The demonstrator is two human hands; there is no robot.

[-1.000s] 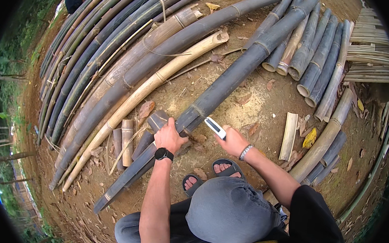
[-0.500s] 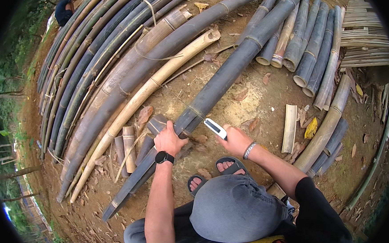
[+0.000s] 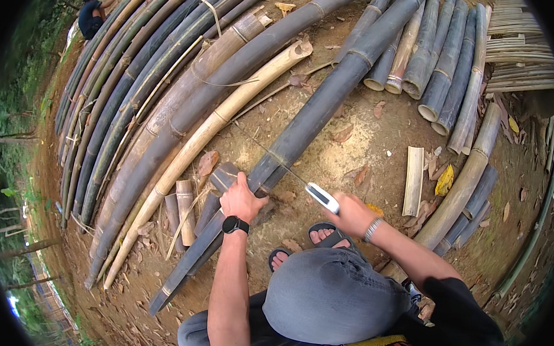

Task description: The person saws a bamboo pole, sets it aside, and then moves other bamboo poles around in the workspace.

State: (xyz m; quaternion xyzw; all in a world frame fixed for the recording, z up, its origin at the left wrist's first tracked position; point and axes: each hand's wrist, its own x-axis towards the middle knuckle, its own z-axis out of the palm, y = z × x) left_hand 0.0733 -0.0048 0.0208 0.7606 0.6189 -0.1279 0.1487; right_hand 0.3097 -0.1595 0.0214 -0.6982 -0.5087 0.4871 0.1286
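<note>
A long dark bamboo pole [image 3: 322, 112] runs diagonally from the top right to the lower left, its lower end split or notched. My left hand [image 3: 242, 199] is closed on it near the lower part, the thumb pointing right. In my right hand [image 3: 349, 215], fingers are wrapped round the white and black handle of a handsaw [image 3: 322, 197]. The thin saw blade lies across the pole at a joint, a short way above my left hand, and its tip reaches past the pole's left side. Pale sawdust [image 3: 345, 145] covers the soil beside the cut.
Many long bamboo poles [image 3: 136, 94] lie side by side at the left. Cut dark lengths [image 3: 445, 72] rest at the upper right, near stacked thin strips [image 3: 525, 58]. A split piece [image 3: 413, 181] and a thick pole [image 3: 463, 181] lie right. Another person [image 3: 91, 16] crouches far left.
My right hand has drawn the saw back, down and to the right, so more blade shows between pole and handle. My left hand stays in place on the pole.
</note>
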